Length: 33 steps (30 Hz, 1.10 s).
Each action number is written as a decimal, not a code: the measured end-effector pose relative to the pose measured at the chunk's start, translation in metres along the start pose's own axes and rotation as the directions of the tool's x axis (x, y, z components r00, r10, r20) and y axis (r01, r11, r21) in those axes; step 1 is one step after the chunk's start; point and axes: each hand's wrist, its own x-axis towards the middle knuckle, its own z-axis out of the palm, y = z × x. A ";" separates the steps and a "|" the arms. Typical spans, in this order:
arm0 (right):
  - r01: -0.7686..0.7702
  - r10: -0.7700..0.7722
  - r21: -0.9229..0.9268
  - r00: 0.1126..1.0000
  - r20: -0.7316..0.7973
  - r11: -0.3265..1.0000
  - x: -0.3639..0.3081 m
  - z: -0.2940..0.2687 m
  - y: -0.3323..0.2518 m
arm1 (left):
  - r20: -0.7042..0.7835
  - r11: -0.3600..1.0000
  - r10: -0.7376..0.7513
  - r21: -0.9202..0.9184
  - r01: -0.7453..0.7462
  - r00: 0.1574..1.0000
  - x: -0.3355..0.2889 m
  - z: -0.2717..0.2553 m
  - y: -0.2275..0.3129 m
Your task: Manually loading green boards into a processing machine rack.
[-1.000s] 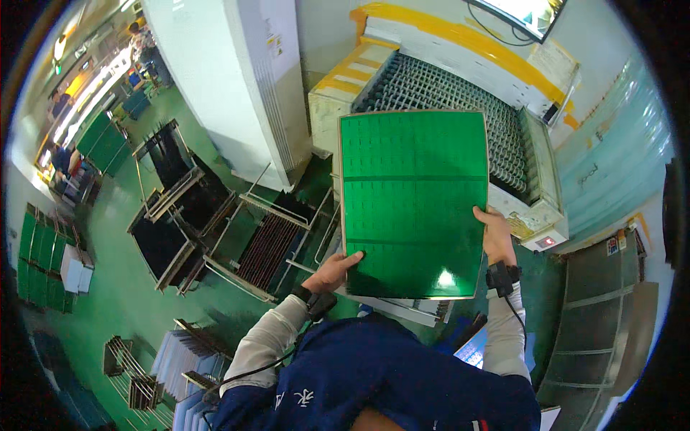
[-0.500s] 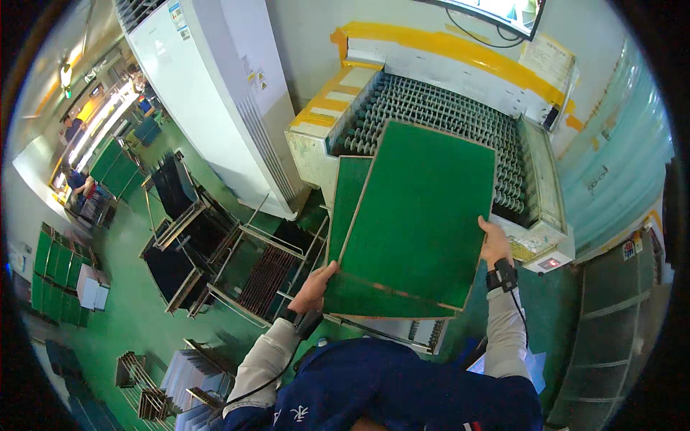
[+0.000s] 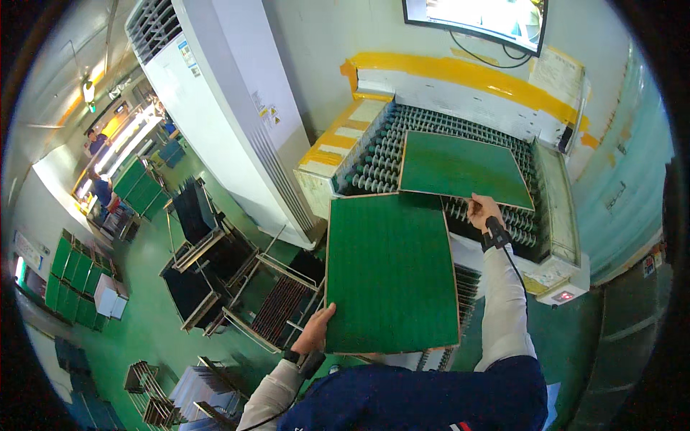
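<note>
Two flat green panels with thin copper-coloured borders are in front of me. My left hand grips the near panel at its lower left edge, thumb on top. This panel hangs before my body and its far edge meets the front of the roller conveyor. My right hand is closed at the near edge of the far panel, which extends over the conveyor's rows of disc rollers. How much of it rests on the rollers I cannot tell.
A tall white cabinet-like unit stands left of the conveyor. Metal racks with dark panels are on the green floor at left. A screen hangs above. Clear plastic sheeting covers the right side. People work at the far left.
The two panels, stacked and overlapping before, have separated. My right hand has carried the upper one forward over the rollers, while the other stays in my left hand.
</note>
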 end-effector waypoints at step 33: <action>0.575 -0.041 -0.784 0.800 0.599 -0.236 -0.087 0.072 0.003 | 0.631 0.931 -0.053 -0.249 0.266 0.774 0.075 0.159 0.024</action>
